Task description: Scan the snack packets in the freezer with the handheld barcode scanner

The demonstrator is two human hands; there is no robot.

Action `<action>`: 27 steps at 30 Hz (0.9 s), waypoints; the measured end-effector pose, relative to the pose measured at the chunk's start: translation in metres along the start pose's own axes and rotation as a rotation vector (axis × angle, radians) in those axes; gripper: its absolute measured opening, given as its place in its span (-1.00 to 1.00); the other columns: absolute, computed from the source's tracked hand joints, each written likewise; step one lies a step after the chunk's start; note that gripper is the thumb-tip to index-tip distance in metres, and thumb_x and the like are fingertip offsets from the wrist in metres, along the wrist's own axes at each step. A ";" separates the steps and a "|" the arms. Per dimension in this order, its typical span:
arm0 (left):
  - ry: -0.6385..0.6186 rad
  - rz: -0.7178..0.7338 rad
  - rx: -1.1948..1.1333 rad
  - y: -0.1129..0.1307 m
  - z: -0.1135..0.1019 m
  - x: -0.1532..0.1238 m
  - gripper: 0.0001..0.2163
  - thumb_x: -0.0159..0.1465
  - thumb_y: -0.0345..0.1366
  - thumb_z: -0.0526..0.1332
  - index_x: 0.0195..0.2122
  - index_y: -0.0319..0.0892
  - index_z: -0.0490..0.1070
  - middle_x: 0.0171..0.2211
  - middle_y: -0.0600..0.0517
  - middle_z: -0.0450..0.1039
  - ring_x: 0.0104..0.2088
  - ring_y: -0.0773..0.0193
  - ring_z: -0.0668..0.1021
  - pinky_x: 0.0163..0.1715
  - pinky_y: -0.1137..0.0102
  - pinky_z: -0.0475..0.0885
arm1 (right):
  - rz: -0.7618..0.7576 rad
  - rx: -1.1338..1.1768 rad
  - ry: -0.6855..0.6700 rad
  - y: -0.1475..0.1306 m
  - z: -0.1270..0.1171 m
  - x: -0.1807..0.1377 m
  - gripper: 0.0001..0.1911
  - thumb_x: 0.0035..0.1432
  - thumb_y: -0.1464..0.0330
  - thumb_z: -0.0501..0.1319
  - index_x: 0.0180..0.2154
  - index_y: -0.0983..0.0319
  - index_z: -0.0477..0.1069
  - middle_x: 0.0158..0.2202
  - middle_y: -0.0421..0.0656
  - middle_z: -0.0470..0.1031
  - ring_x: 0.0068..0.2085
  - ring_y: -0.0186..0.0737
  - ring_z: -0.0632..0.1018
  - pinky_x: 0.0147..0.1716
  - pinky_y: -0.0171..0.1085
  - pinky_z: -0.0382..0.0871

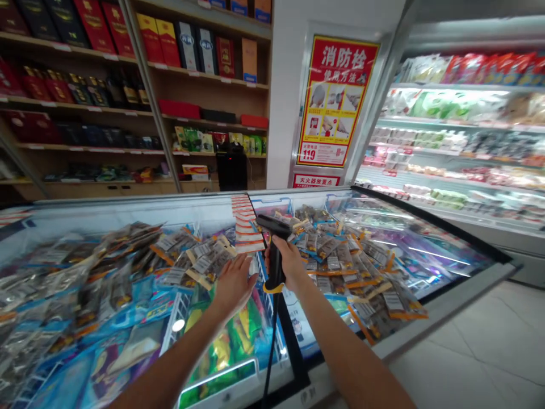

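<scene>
My right hand [292, 264] is wrapped round the grip of a black barcode scanner [276, 258] with a yellow-orange band at its base. A dark cord runs down from the scanner toward me. My left hand [233, 285], palm down with fingers stretched forward, is just left of the scanner, over green and yellow bags [225, 346] in a wire basket. Whether it touches the packets beneath cannot be told. Just beyond its fingertips lies a strip of orange-and-white labels [247, 224]. Clear packets with orange edges [202, 258] lie by my left hand; similar packets [336, 253] lie right of the scanner.
A chest freezer with a black-framed glass lid [426, 244] spans the view. Shelves of boxes and bottles [204, 48] stand behind it on the left. A red-and-yellow poster [338, 99] hangs on the wall. A lit refrigerated display [464, 136] is at the right, above a tiled floor [481, 341].
</scene>
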State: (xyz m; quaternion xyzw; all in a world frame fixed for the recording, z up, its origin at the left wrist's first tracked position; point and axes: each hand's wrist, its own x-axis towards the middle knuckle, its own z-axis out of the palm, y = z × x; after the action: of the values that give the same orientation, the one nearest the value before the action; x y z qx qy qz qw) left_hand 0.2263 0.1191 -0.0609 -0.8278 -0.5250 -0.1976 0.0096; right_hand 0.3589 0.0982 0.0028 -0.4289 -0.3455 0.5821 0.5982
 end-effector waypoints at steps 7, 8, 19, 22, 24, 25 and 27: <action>-0.053 -0.064 -0.053 -0.006 -0.003 -0.005 -0.59 0.18 -0.16 -0.01 0.03 -0.22 0.21 0.04 -0.13 0.28 0.06 0.13 0.28 0.05 0.21 0.10 | 0.140 0.106 -0.071 0.029 -0.018 0.000 -0.64 -0.13 0.11 0.14 -0.38 0.27 0.30 -0.66 -0.27 0.34 -0.69 -0.41 0.33 -0.74 -0.40 0.22; -0.054 -0.072 -0.047 -0.005 -0.004 -0.006 -0.58 0.18 -0.16 -0.02 0.03 -0.23 0.20 0.03 -0.13 0.28 0.06 0.14 0.28 0.05 0.22 0.11 | 0.164 0.116 -0.076 0.031 -0.018 -0.002 -0.63 -0.12 0.10 0.12 -0.36 0.26 0.30 -0.66 -0.28 0.33 -0.69 -0.41 0.33 -0.73 -0.40 0.22; -0.084 -0.082 -0.056 0.001 -0.009 -0.006 -0.59 0.19 -0.21 -0.05 0.04 -0.26 0.18 0.04 -0.10 0.25 0.07 0.17 0.24 0.04 0.24 0.10 | 0.463 0.129 -0.196 0.017 -0.019 -0.008 -0.61 -0.06 0.04 0.08 -0.43 0.24 0.35 -0.64 -0.26 0.34 -0.58 -0.39 0.41 -0.67 -0.45 0.27; -0.105 -0.104 -0.048 0.002 -0.011 -0.007 -0.59 0.19 -0.20 -0.07 0.05 -0.24 0.16 0.04 -0.09 0.24 0.07 0.19 0.24 0.05 0.24 0.09 | 0.492 0.158 -0.191 0.014 -0.018 -0.006 -0.58 -0.05 0.01 0.05 -0.41 0.23 0.35 -0.64 -0.26 0.34 -0.58 -0.38 0.42 -0.66 -0.44 0.28; -0.114 -0.120 -0.040 0.003 -0.012 -0.006 -0.59 0.20 -0.20 -0.09 0.04 -0.25 0.16 0.04 -0.11 0.24 0.07 0.20 0.24 0.04 0.24 0.09 | 0.484 0.193 -0.210 0.013 -0.017 -0.005 -0.57 -0.04 0.01 0.04 -0.40 0.24 0.35 -0.65 -0.25 0.34 -0.57 -0.38 0.42 -0.65 -0.43 0.29; -0.116 -0.121 -0.035 0.003 -0.012 -0.006 -0.59 0.21 -0.20 -0.10 0.03 -0.27 0.17 0.04 -0.12 0.24 0.07 0.19 0.24 0.04 0.24 0.10 | 0.477 0.207 -0.218 0.013 -0.016 -0.005 -0.57 -0.04 0.01 0.05 -0.41 0.25 0.35 -0.65 -0.25 0.34 -0.57 -0.37 0.42 -0.65 -0.43 0.30; -0.115 -0.102 -0.025 0.002 -0.012 -0.006 -0.60 0.21 -0.20 -0.10 0.01 -0.30 0.18 0.03 -0.16 0.25 0.07 0.18 0.24 0.04 0.24 0.10 | 0.455 0.237 -0.237 0.014 -0.015 -0.006 -0.57 -0.05 0.02 0.06 -0.41 0.26 0.35 -0.64 -0.24 0.34 -0.57 -0.37 0.42 -0.63 -0.42 0.31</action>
State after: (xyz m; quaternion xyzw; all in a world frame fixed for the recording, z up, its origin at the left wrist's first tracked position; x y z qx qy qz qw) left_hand 0.2221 0.1099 -0.0519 -0.8099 -0.5637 -0.1566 -0.0410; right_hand 0.3670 0.0902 -0.0155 -0.3515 -0.2374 0.7837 0.4538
